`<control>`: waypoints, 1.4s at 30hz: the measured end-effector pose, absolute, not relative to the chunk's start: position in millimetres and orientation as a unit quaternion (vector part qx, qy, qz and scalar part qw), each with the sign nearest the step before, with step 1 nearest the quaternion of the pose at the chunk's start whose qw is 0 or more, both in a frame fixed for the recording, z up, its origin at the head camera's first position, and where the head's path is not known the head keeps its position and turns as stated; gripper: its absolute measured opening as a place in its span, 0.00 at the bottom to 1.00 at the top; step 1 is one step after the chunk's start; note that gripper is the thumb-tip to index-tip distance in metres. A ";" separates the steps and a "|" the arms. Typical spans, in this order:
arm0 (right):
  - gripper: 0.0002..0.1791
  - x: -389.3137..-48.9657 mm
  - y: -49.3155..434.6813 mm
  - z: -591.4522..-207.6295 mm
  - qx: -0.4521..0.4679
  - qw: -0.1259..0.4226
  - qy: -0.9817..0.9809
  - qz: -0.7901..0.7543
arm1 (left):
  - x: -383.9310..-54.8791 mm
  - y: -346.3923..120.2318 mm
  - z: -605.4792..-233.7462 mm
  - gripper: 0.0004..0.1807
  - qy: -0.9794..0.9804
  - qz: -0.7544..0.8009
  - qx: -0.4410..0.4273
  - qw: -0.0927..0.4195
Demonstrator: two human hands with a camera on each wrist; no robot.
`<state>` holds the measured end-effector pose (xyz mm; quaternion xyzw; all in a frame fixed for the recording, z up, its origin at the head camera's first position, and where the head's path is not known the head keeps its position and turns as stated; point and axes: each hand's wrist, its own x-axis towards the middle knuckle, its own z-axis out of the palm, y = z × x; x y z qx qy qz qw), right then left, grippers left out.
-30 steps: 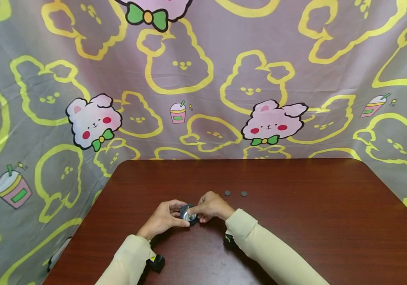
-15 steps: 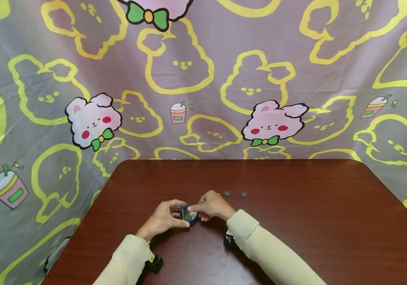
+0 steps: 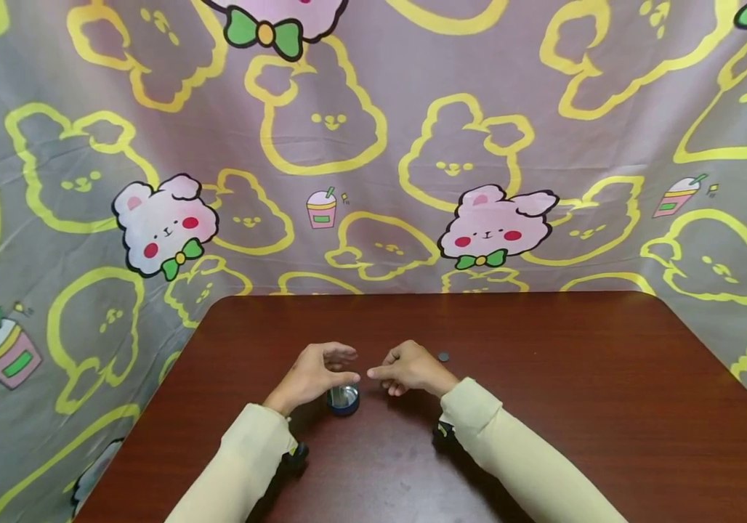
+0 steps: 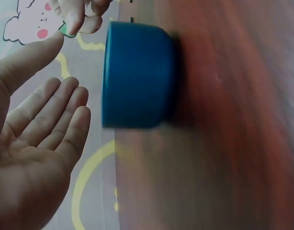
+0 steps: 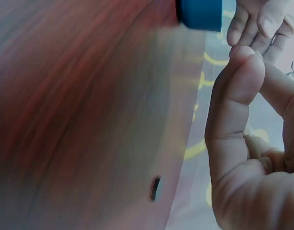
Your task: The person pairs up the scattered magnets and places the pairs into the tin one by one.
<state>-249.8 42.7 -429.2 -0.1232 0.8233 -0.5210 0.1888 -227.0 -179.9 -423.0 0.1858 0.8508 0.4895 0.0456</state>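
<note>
Head view: the cup [image 3: 344, 409] is sitting lower centre; the left hand [image 3: 315, 374] is hovering above it, fingers apart; the right hand [image 3: 413, 369] is hanging near a disc [image 3: 443, 357]. Left wrist view: the cup is standing upper centre. Right wrist view: thumb and fingertip are meeting; whether they're pinching anything, I cannot tell.

A draped booth — cartoon-print cloth [image 3: 360, 174] hangs around a brown table [image 3: 576, 407].
</note>
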 end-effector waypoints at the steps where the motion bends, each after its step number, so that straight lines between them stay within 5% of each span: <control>1: 0.14 -250.4 46.4 -429.6 -0.123 0.188 0.823 -0.522 | -228.6 -176.4 -422.4 0.25 0.850 0.490 0.189 0.047; 21: 0.10 -262.2 101.2 -421.7 -0.118 0.178 0.802 -0.558 | -255.3 -128.7 -420.1 0.21 0.839 0.503 0.196 0.063; 42: 0.12 -276.7 136.3 -433.8 -0.103 0.090 0.886 -0.443 | -281.6 -82.5 -435.6 0.21 0.881 0.436 0.173 0.062</control>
